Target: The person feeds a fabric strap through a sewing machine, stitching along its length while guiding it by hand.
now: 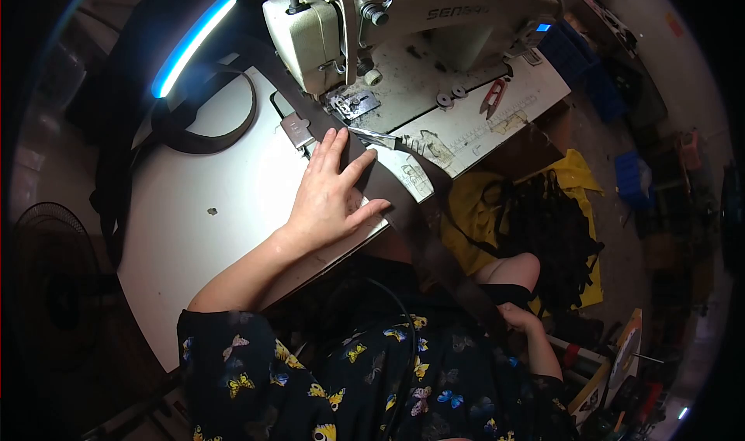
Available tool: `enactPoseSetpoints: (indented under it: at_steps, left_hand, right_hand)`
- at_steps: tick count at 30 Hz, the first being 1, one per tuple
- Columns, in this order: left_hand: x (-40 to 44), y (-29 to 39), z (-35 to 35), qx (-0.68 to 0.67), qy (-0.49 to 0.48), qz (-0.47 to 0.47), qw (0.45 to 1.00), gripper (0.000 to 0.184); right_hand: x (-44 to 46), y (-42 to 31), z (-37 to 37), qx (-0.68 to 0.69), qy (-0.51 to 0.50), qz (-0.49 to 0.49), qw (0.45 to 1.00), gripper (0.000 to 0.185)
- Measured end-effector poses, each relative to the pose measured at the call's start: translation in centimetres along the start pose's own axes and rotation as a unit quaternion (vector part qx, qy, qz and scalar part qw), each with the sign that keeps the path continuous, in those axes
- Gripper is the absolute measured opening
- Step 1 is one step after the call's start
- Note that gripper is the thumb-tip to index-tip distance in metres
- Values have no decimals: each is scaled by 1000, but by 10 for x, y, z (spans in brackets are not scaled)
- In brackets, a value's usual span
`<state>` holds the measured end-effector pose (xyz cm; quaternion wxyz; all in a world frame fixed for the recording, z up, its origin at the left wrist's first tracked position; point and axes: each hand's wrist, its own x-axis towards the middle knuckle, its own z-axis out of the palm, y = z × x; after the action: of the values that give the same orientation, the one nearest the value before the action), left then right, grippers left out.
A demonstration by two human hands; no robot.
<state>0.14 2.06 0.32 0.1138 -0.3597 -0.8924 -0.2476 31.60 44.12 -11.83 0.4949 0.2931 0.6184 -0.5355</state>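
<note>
My left hand (335, 181) lies with its fingers spread on a dark fabric strip (382, 186), just in front of the needle area of the sewing machine (310, 45). The strip passes under the machine head and hangs over the table's front edge toward my lap. A metal folder attachment (361, 134) sits at the fingertips, beside a metal guide plate (296, 129). Low on the right, my right hand (518, 317) is at the strip's hanging part; its fingers are largely hidden, so its grip is unclear.
Red-handled snips (493, 98) and two bobbins (451, 97) lie on the white table (186, 224). A lit lamp (198, 44) hangs at the upper left. Looped dark strip (206, 144) rests behind. Yellow cloth (578, 173) with black straps is on the right, near blue bins (634, 179).
</note>
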Motion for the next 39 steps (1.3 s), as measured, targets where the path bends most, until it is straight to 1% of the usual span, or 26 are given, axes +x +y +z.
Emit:
enactPoseSetpoints:
  at_steps: [3,5,9,14,16,17,26,29,36,39]
  left_hand:
    - [0,0,1,-2,1,-1,1000,70]
    - [0,0,0,-5,1,-2,1000,70]
    - [0,0,0,-2,-1,-4,1000,70]
    - [0,0,0,2,-2,-1,1000,70]
    - [0,0,0,-1,0,0,1000,69]
    - [0,0,0,-1,0,0,1000,69]
    - [1,1,-1,-1,-3,-4,1000,69]
    - [1,1,0,-2,-3,-5,1000,69]
    - [0,1,0,0,-4,-6,1000,68]
    - [0,1,0,-1,-4,-7,1000,68]
  right_hand:
    - [-3,-5,3,-24,6,10,1000,61]
    - [-7,-10,7,12,8,3,1000,61]
    - [-7,-11,4,7,5,15,1000,58]
    - [9,1,-3,-55,69,25,996,60]
    - [8,10,-4,-44,78,18,996,60]
    - [3,2,0,-33,86,10,996,61]
    - [13,18,-12,-37,74,29,996,57]
    - [10,14,-8,-8,79,35,996,56]
    - [8,13,-9,-9,69,29,997,57]
    - [9,14,-11,-42,59,23,997,57]
